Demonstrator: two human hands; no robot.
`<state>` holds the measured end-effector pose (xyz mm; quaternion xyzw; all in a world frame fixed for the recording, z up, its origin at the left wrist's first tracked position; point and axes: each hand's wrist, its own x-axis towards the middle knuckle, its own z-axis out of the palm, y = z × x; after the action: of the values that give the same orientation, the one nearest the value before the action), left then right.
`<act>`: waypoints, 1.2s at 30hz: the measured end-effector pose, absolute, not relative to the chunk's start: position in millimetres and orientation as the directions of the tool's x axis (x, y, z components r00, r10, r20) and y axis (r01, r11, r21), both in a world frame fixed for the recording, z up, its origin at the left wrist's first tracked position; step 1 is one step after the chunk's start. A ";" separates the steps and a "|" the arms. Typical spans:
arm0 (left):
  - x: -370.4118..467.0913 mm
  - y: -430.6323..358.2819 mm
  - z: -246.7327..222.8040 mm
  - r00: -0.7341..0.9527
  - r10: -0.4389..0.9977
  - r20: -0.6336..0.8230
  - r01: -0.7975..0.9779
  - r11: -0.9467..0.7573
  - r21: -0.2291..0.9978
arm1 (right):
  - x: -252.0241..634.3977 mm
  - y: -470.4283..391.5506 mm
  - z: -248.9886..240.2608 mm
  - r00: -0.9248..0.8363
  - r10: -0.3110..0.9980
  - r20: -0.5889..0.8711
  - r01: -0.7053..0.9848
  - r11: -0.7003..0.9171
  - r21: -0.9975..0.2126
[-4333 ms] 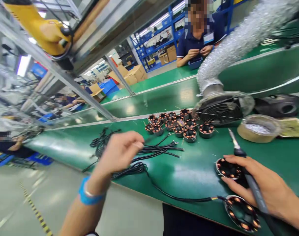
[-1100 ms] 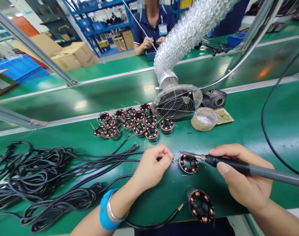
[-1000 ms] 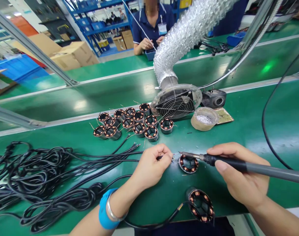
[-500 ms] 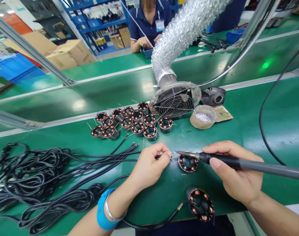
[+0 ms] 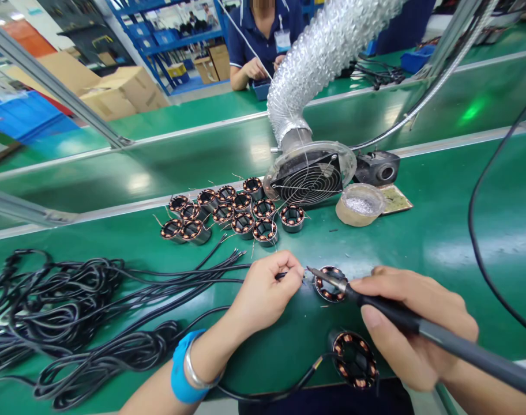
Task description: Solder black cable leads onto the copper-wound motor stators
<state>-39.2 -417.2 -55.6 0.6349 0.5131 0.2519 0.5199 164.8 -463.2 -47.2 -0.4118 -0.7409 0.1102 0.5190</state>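
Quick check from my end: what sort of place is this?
Probably a factory assembly area: many copper-wound rings stand grouped on the green bench, the right hand holds what looks like a soldering iron, and a silver flexible duct runs up from above a wire grille.

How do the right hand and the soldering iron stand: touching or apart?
Touching: the head view shows the right hand gripping the soldering iron, with no gap between.

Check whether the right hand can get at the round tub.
Likely yes: nothing appears to block the way between the right hand and the tub, though it holds the soldering iron, so grasping might mean putting that down.
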 end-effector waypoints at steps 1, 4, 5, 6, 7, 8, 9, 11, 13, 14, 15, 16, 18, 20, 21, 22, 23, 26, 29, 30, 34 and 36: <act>-39.0 -417.1 -55.8 0.347 0.914 -0.213 0.389 0.066 0.919 | 164.4 -464.4 -47.8 -0.150 0.716 0.681 0.497 0.650 -0.574; -38.7 -417.0 -55.8 0.344 0.913 -0.217 0.391 0.070 0.917 | 164.6 -466.5 -49.8 -0.216 0.696 0.685 0.498 0.682 -0.536; -38.8 -417.1 -55.6 0.344 0.913 -0.219 0.393 0.072 0.917 | 165.0 -466.8 -50.1 -0.223 0.690 0.689 0.499 0.688 -0.527; -38.8 -417.3 -55.3 0.344 0.913 -0.220 0.394 0.073 0.916 | 165.6 -467.0 -50.1 -0.226 0.686 0.692 0.498 0.691 -0.523; -39.0 -417.4 -55.0 0.345 0.913 -0.218 0.394 0.070 0.917 | 166.1 -467.1 -49.8 -0.226 0.680 0.697 0.495 0.697 -0.519; -39.1 -417.5 -54.7 0.346 0.913 -0.216 0.392 0.068 0.917 | 166.6 -467.2 -49.2 -0.221 0.677 0.702 0.489 0.699 -0.521; -39.2 -417.6 -54.5 0.347 0.913 -0.216 0.390 0.068 0.918 | 167.0 -467.2 -48.4 -0.215 0.676 0.705 0.484 0.701 -0.524; -39.4 -417.5 -54.5 0.349 0.912 -0.216 0.387 0.070 0.919 | 167.3 -467.1 -46.7 -0.195 0.681 0.706 0.481 0.693 -0.537; -39.4 -417.1 -54.8 0.346 0.912 -0.219 0.387 0.073 0.919 | 166.9 -466.3 -45.5 -0.174 0.688 0.704 0.484 0.682 -0.547; -39.3 -416.9 -55.1 0.345 0.913 -0.219 0.389 0.074 0.918 | 166.5 -465.6 -45.2 -0.167 0.686 0.708 0.482 0.683 -0.548; -39.1 -416.6 -55.4 0.344 0.913 -0.219 0.391 0.073 0.918 | 166.0 -464.8 -45.0 -0.163 0.676 0.719 0.477 0.692 -0.543; -38.9 -416.3 -55.7 0.344 0.913 -0.219 0.392 0.072 0.917 | 165.5 -463.9 -45.0 -0.159 0.666 0.729 0.470 0.700 -0.538; -38.5 -415.9 -55.9 0.344 0.913 -0.219 0.393 0.072 0.917 | 164.7 -462.2 -45.3 -0.157 0.646 0.747 0.457 0.718 -0.525; -38.2 -415.8 -55.6 0.344 0.913 -0.218 0.394 0.070 0.916 | 164.6 -461.4 -46.0 -0.156 0.643 0.750 0.448 0.722 -0.527; -38.1 -415.8 -55.4 0.343 0.914 -0.219 0.396 0.071 0.915 | 164.7 -461.4 -46.6 -0.157 0.647 0.746 0.446 0.721 -0.531; -38.2 -415.8 -55.2 0.342 0.913 -0.221 0.398 0.072 0.915 | 165.0 -461.5 -47.2 -0.156 0.650 0.744 0.443 0.719 -0.535; -38.4 -415.8 -55.0 0.340 0.914 -0.222 0.400 0.073 0.913 | 165.2 -461.8 -48.0 -0.154 0.652 0.742 0.439 0.718 -0.540; -39.2 -415.8 -55.2 0.337 0.914 -0.225 0.406 0.075 0.911 | 165.8 -461.5 -50.2 -0.131 0.647 0.751 0.426 0.721 -0.546; -39.6 -415.8 -56.2 0.335 0.914 -0.227 0.411 0.075 0.908 | 165.7 -458.3 -51.1 -0.104 0.616 0.781 0.385 0.749 -0.539; -39.6 -416.0 -56.5 0.334 0.915 -0.228 0.413 0.076 0.908 | 165.7 -456.8 -51.1 -0.100 0.603 0.792 0.376 0.759 -0.531; -39.0 -416.6 -57.5 0.333 0.916 -0.225 0.409 0.075 0.910 | 165.4 -452.1 -53.9 -0.077 0.543 0.836 0.383 0.791 -0.478; -38.9 -416.7 -57.8 0.335 0.915 -0.223 0.406 0.073 0.911 | 164.8 -451.6 -58.9 -0.050 0.545 0.837 0.393 0.781 -0.485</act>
<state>-38.9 -416.7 -57.8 0.6342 0.5209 0.2473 0.5151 164.8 -451.6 -58.9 -0.3247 -0.7219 0.0625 0.6079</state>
